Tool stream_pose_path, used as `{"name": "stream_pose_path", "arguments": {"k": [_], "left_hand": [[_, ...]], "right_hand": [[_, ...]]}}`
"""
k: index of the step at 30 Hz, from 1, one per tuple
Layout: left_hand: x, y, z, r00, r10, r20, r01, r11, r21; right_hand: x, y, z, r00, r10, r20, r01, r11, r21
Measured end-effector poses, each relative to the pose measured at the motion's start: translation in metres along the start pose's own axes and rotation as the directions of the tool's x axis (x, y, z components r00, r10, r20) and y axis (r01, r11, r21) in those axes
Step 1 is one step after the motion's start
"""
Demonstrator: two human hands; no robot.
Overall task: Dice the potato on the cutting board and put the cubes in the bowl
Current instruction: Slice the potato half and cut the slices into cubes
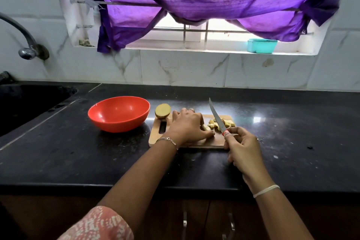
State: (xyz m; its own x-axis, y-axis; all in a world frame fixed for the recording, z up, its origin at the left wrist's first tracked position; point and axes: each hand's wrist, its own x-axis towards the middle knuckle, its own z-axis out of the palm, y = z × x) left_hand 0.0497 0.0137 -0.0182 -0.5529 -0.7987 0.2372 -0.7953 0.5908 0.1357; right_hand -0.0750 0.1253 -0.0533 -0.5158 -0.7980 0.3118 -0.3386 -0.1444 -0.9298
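L hand palm-down mid wooden cutting board, fingers curled onto a pale potato piece, pinning it to the board. R hand wrapped tight round the knife handle at the board's near-right corner, blade angled up and away, tip lifted, lower edge by the cut potato cubes heaped at far-right of board. Uncut potato half at board's far-left corner, cut face up; red bowl on black counter just left of board.
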Motion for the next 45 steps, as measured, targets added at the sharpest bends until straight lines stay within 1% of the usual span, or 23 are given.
{"name": "stream_pose_path", "arguments": {"k": [5,8,13,16,18,20,21,24,26,28,29,33,39,45], "left_hand": [[-0.002,-0.007,-0.009,0.998,-0.005,0.068,0.017,0.984,-0.176],[-0.008,-0.015,-0.014,0.996,-0.013,0.083,0.032,0.972,-0.234],[-0.017,-0.023,-0.016,0.999,-0.033,0.007,0.033,0.977,-0.212],[-0.02,-0.022,-0.015,0.999,-0.028,-0.03,0.02,0.972,-0.235],[-0.02,-0.021,-0.011,0.998,-0.024,-0.051,0.011,0.968,-0.25],[-0.02,-0.02,-0.007,0.997,-0.027,-0.079,0.007,0.969,-0.246],[-0.02,-0.02,-0.005,0.995,-0.029,-0.095,0.005,0.97,-0.242],[-0.02,-0.019,-0.001,0.989,-0.034,-0.146,0.001,0.975,-0.223],[-0.02,-0.018,0.001,0.986,-0.043,-0.162,0.007,0.976,-0.216],[-0.022,-0.018,0.003,0.983,-0.054,-0.176,0.015,0.977,-0.214],[-0.022,-0.017,0.003,0.981,-0.057,-0.185,0.016,0.976,-0.216],[-0.024,-0.016,0.005,0.977,-0.076,-0.2,0.032,0.976,-0.216],[-0.024,-0.015,0.005,0.98,-0.074,-0.185,0.032,0.976,-0.216],[-0.022,-0.014,0.004,0.986,-0.054,-0.16,0.016,0.973,-0.229]], "right_hand": [[-0.003,-0.007,-0.001,0.999,0.028,0.015,-0.029,0.999,0.03],[-0.005,-0.01,-0.002,0.999,0.035,0.026,-0.036,0.999,0.02],[-0.005,-0.007,-0.002,0.999,0.021,0.03,-0.019,0.998,-0.062],[-0.007,-0.008,-0.002,0.998,-0.041,0.041,0.047,0.985,-0.168],[-0.013,-0.013,-0.003,0.992,-0.103,0.076,0.123,0.934,-0.335],[-0.019,-0.019,-0.005,0.979,-0.155,0.135,0.202,0.837,-0.509],[-0.023,-0.022,-0.007,0.975,-0.152,0.161,0.217,0.796,-0.566],[-0.029,-0.027,-0.013,0.973,-0.107,0.206,0.22,0.71,-0.668],[-0.033,-0.029,-0.016,0.97,-0.103,0.22,0.234,0.643,-0.729],[-0.038,-0.032,-0.017,0.964,-0.134,0.23,0.264,0.604,-0.752],[-0.039,-0.032,-0.016,0.962,-0.148,0.23,0.272,0.601,-0.752],[-0.042,-0.035,-0.016,0.96,-0.162,0.23,0.28,0.62,-0.733],[-0.045,-0.036,-0.014,0.954,-0.185,0.237,0.3,0.545,-0.783],[-0.043,-0.033,-0.007,0.939,-0.156,0.308,0.345,0.393,-0.853]]}}
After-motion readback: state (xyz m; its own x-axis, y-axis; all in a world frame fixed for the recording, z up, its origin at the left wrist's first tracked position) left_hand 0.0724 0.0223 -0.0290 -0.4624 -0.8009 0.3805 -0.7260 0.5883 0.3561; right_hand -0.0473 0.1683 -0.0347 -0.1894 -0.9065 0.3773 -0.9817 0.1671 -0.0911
